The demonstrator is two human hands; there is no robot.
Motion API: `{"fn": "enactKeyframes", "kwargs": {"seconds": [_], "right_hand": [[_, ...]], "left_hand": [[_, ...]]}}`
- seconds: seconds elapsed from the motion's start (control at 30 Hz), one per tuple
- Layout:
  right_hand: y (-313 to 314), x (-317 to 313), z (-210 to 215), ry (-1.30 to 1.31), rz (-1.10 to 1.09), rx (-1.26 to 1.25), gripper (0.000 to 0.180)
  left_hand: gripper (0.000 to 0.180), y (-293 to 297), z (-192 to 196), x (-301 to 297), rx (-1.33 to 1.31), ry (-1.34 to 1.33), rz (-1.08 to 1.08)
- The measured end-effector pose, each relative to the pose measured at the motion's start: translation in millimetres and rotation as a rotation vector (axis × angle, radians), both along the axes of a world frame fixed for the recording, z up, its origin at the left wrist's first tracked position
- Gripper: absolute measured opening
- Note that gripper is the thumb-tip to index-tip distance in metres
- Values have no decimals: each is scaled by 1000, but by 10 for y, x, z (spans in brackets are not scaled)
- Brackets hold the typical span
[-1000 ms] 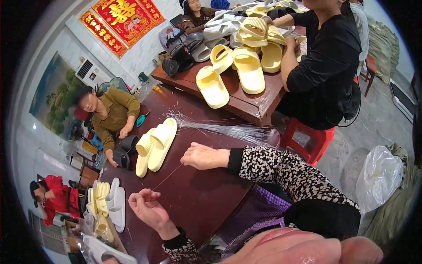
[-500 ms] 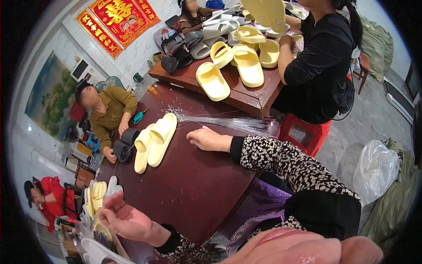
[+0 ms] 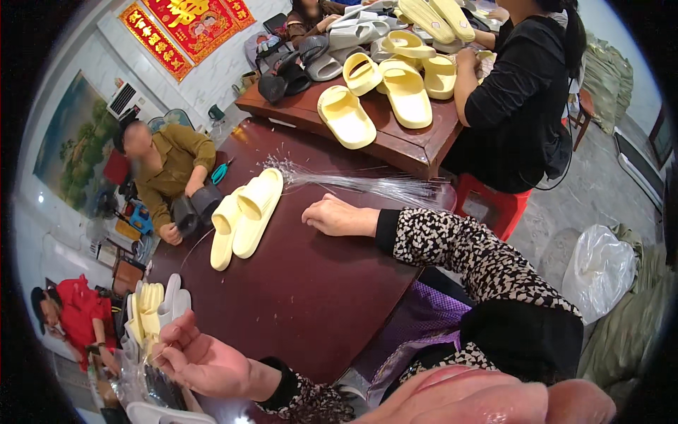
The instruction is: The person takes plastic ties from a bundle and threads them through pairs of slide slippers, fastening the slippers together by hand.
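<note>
My right hand [image 3: 335, 216] rests on the dark red table [image 3: 304, 283], its fingers curled in; what they may hold is hidden. Close behind it lies a bundle of thin clear strands [image 3: 381, 186]. To its left, a pair of pale yellow slide slippers [image 3: 260, 208] lies side by side on the table, touched by neither hand. My left hand [image 3: 208, 359] is raised at the table's lower left edge, palm turned up, fingers loosely bent and apart, with no object visible in it. Clear plastic wrap [image 3: 134, 378] is beside its fingertips.
Across the table a co-worker in olive [image 3: 169, 162] handles dark slippers [image 3: 194, 208] near teal scissors [image 3: 221, 172]. A higher wooden table [image 3: 420, 159] holds piled yellow, grey and black slippers; a co-worker in black [image 3: 519, 106] sits there. More slippers [image 3: 173, 300] stand at left. A red stool [image 3: 491, 205] is right.
The view has tilted slightly. My right hand's fingers are curled in more; my left hand stays raised. The co-worker in black has lowered the yellow slippers, and the co-worker in olive has turned the dark ones.
</note>
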State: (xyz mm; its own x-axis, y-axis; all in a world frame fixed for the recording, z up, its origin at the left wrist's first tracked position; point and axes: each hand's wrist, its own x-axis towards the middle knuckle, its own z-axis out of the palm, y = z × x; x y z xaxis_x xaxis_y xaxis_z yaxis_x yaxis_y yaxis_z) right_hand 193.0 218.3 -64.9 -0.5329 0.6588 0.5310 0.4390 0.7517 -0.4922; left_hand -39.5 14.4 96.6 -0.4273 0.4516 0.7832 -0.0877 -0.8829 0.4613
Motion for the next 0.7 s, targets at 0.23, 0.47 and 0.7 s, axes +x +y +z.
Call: {"fn": "enactKeyframes", "kwargs": {"seconds": [0.23,0.47,0.7], "right_hand": [[-87,-188,-159,-7,66,78,9],[-354,-414,-231,73,85,86,8],[-675,-552,-378,-98,43,-16,12]], "left_hand": [[16,-23,-86,-54,-39,-54,-35],[15,-86,-264,-353,11,-133,-171],[15,-584,-636,-808,-27,-158,-306]]}}
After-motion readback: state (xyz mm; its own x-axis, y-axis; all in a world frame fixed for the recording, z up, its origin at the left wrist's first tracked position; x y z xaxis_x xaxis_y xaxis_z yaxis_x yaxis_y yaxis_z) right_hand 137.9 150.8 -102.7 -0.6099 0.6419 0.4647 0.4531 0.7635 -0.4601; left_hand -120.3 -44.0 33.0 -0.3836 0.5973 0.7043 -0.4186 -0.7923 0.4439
